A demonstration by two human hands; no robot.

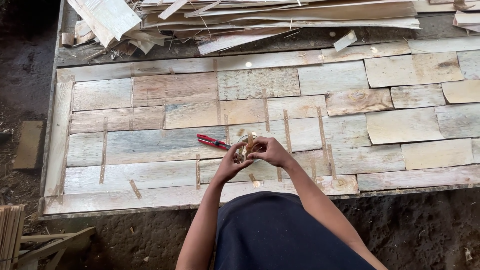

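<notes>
Both my hands meet over the middle of a sheet of patched wood veneer (150, 145). My left hand (231, 164) and my right hand (269, 151) together grip a small roll of brown tape (248, 146), pulling at a strip of it. A red utility knife (212, 142) lies on the veneer just left of my hands. Several short tape strips (287, 125) cover the joints between the veneer pieces.
Loose veneer scraps and long strips (280, 20) are heaped along the far edge of the table. The near table edge (150, 212) borders dark dirt ground. A stack of thin slats (10, 230) and a wooden frame stand at the lower left.
</notes>
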